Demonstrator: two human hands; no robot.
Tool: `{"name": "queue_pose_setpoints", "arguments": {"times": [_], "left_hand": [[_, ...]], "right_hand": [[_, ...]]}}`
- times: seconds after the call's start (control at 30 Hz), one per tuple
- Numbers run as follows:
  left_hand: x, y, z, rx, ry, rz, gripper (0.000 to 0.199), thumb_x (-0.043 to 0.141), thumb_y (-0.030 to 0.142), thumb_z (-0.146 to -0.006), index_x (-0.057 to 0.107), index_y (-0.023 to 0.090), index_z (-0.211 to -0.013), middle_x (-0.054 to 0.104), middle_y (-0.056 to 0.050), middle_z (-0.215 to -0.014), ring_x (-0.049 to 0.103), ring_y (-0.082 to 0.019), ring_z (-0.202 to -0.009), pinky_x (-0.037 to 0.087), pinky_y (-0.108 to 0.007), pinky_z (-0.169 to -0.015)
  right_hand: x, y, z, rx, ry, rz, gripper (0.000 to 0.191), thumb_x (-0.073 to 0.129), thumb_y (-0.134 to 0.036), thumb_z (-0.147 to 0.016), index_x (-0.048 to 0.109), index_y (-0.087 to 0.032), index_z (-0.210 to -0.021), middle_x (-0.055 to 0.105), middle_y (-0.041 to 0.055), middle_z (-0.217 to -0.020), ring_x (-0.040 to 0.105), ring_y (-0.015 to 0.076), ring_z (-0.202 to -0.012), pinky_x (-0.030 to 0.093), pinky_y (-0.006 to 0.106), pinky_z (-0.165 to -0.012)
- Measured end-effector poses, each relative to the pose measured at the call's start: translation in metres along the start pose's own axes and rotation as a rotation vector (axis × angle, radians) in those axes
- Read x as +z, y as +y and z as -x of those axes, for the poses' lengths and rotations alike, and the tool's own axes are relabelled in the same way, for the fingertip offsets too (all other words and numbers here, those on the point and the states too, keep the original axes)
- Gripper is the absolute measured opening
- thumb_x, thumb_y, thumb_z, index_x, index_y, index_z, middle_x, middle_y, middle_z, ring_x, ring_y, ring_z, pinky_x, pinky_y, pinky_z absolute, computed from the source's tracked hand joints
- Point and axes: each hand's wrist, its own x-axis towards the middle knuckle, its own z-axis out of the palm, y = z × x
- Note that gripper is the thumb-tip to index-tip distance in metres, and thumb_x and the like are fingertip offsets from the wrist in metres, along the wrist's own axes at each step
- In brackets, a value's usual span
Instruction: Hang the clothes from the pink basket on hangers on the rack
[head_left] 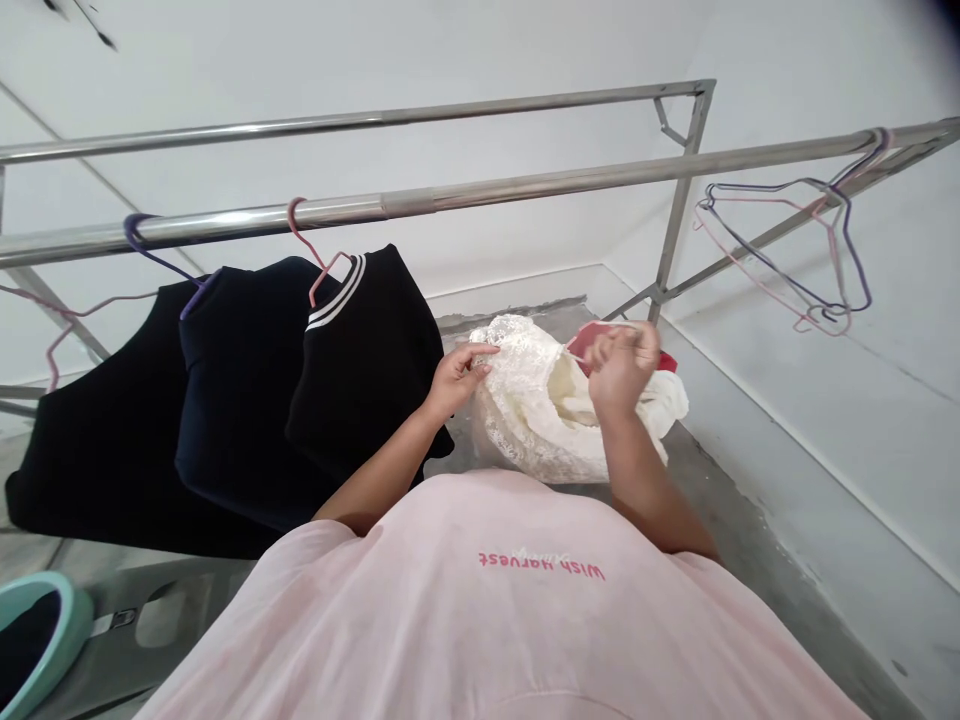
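A white lace garment [517, 400] hangs in front of my chest, below the front rail. My left hand [459, 380] is at its left edge, with thumb and fingers pinching the lace. At the garment's right side my right hand [622, 360] is raised, blurred by motion, its fingers curled around a thin pale strap or cord. Behind the right hand shows something red [666, 362], partly hidden. A further white part [664, 400] bunches to the right of my right wrist.
Dark garments [367, 360] hang on hangers from the front metal rail [487, 192] at the left. Pink and purple hangers [851, 240] hang at the right end. A mint-green basin [75, 620] stands at the lower left. Behind runs a second rail [300, 125].
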Motion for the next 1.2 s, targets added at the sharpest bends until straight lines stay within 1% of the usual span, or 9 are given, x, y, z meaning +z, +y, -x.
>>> {"name": "queue_pose_setpoints", "arguments": {"times": [0.17, 0.33, 0.47, 0.57, 0.67, 0.83, 1.03, 1.13, 1.2], "left_hand": [[-0.002, 0.005, -0.006, 0.017, -0.028, -0.342, 0.030, 0.064, 0.041, -0.093, 0.069, 0.025, -0.118, 0.066, -0.007, -0.111, 0.058, -0.017, -0.081, 0.047, -0.029, -0.071], [0.002, 0.022, -0.009, 0.092, 0.147, -0.842, 0.039, 0.068, 0.043, -0.090, 0.067, 0.025, -0.125, 0.055, -0.015, -0.138, 0.054, -0.032, -0.118, 0.044, -0.046, -0.097], [0.011, 0.016, -0.014, 0.118, -0.127, -0.803, 0.028, 0.060, 0.037, -0.097, 0.068, 0.021, -0.118, 0.069, -0.011, -0.116, 0.063, -0.028, -0.107, 0.047, -0.040, -0.091], [0.006, 0.004, -0.017, 0.079, -0.072, -0.668, 0.023, 0.052, 0.032, -0.100, 0.069, 0.020, -0.108, 0.072, -0.008, -0.106, 0.067, -0.023, -0.097, 0.050, -0.033, -0.083], [-0.010, 0.001, -0.019, 0.076, 0.089, -0.599, 0.021, 0.054, 0.033, -0.097, 0.069, 0.019, -0.102, 0.073, -0.006, -0.103, 0.067, -0.021, -0.096, 0.051, -0.033, -0.086], [-0.035, 0.025, -0.025, 0.106, 0.103, -0.651, 0.018, 0.056, 0.030, -0.096, 0.070, 0.020, -0.098, 0.072, -0.004, -0.095, 0.066, -0.020, -0.092, 0.050, -0.031, -0.082], [-0.046, 0.057, -0.039, 0.173, 0.070, -0.754, 0.015, 0.058, 0.026, -0.095, 0.070, 0.020, -0.098, 0.072, -0.004, -0.097, 0.066, -0.018, -0.091, 0.048, -0.028, -0.079], [-0.051, 0.069, -0.044, 0.182, 0.104, -0.791, 0.013, 0.058, 0.027, -0.095, 0.069, 0.021, -0.097, 0.071, -0.003, -0.095, 0.065, -0.018, -0.088, 0.047, -0.028, -0.076], [-0.053, 0.076, -0.047, 0.192, 0.121, -0.808, 0.013, 0.058, 0.028, -0.096, 0.069, 0.021, -0.096, 0.071, -0.002, -0.093, 0.064, -0.017, -0.086, 0.046, -0.028, -0.074]], "right_hand": [[0.012, 0.006, -0.010, 0.057, -0.001, -0.010, 0.048, 0.063, -0.065, -0.088, 0.041, -0.023, -0.078, 0.025, -0.0102, -0.052, 0.021, 0.0060, -0.039, 0.023, 0.019, -0.038], [0.029, 0.005, -0.020, 0.150, -0.131, 0.061, 0.050, 0.054, -0.072, -0.090, 0.043, -0.024, -0.079, 0.021, -0.0079, -0.055, 0.022, 0.0073, -0.042, 0.024, 0.021, -0.041], [0.042, 0.006, -0.019, 0.208, -0.377, 0.061, 0.056, 0.058, -0.079, -0.083, 0.048, -0.024, -0.081, 0.029, -0.0071, -0.055, 0.034, 0.0083, -0.046, 0.038, 0.022, -0.048], [0.022, -0.002, -0.033, 0.187, -0.571, 0.156, 0.054, 0.066, -0.076, -0.078, 0.059, -0.024, -0.093, 0.056, -0.0012, -0.074, 0.061, 0.0138, -0.075, 0.054, 0.028, -0.071], [-0.024, -0.002, -0.049, 0.127, -0.637, 0.500, 0.043, 0.075, -0.057, -0.078, 0.065, -0.025, -0.105, 0.066, 0.0051, -0.109, 0.061, 0.0222, -0.114, 0.054, 0.038, -0.094], [-0.084, 0.033, -0.020, -0.067, -0.489, 0.895, 0.023, 0.065, -0.039, -0.084, 0.071, -0.020, -0.097, 0.070, 0.0094, -0.103, 0.065, 0.0270, -0.102, 0.052, 0.049, -0.096], [-0.087, 0.050, 0.055, -0.393, -0.192, 0.975, 0.036, 0.064, -0.046, -0.087, 0.063, -0.021, -0.112, 0.064, 0.0167, -0.119, 0.058, 0.0336, -0.120, 0.044, 0.057, -0.107], [-0.091, 0.048, 0.065, -0.392, 0.014, 0.865, 0.047, 0.058, -0.048, -0.092, 0.051, -0.020, -0.129, 0.057, 0.0185, -0.129, 0.054, 0.0316, -0.127, 0.044, 0.055, -0.107], [-0.092, 0.052, 0.064, -0.306, -0.062, 0.831, 0.043, 0.046, -0.048, -0.098, 0.049, -0.020, -0.130, 0.058, 0.0172, -0.124, 0.057, 0.0286, -0.121, 0.047, 0.050, -0.103]]}}
